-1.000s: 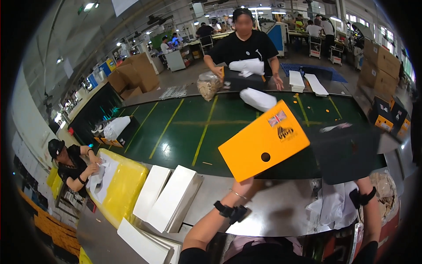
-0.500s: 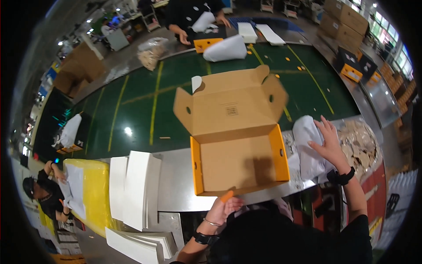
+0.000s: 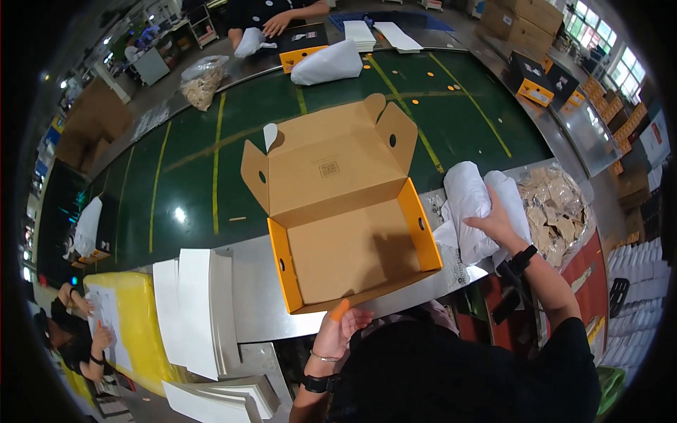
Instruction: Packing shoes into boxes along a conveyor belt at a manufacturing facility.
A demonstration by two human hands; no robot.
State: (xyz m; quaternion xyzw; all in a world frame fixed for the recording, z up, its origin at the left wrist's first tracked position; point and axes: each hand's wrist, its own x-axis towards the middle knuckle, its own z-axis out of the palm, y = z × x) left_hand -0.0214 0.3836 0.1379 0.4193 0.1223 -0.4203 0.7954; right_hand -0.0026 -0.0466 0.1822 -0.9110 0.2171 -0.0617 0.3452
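An open cardboard box (image 3: 345, 247), brown inside with orange outer sides, stands in front of me with its lid (image 3: 328, 158) folded back and nothing in it. At its near edge is my left hand (image 3: 342, 329), an orange cover on the thumb, fingers loosely stretched and holding nothing. To the right of the box, my right hand (image 3: 499, 222) closes round a white paper-wrapped bundle (image 3: 467, 201), thumb across its near side and fingers down between it and a second wrapped bundle (image 3: 513, 197). What the paper wraps is hidden.
A clear bag of brown paper pieces (image 3: 557, 215) lies at the right. White sheet stacks (image 3: 204, 310) and a yellow-wrapped pack (image 3: 137, 331) stand left. Across the green belt (image 3: 190, 183), a co-worker's hands (image 3: 275, 25) are near a black-and-orange box (image 3: 303, 46). Another person works far left.
My right hand has gone from spread fingers over the wrapped bundles to a grip on the left one. The view has shifted; my left hand stays by the box's near edge.
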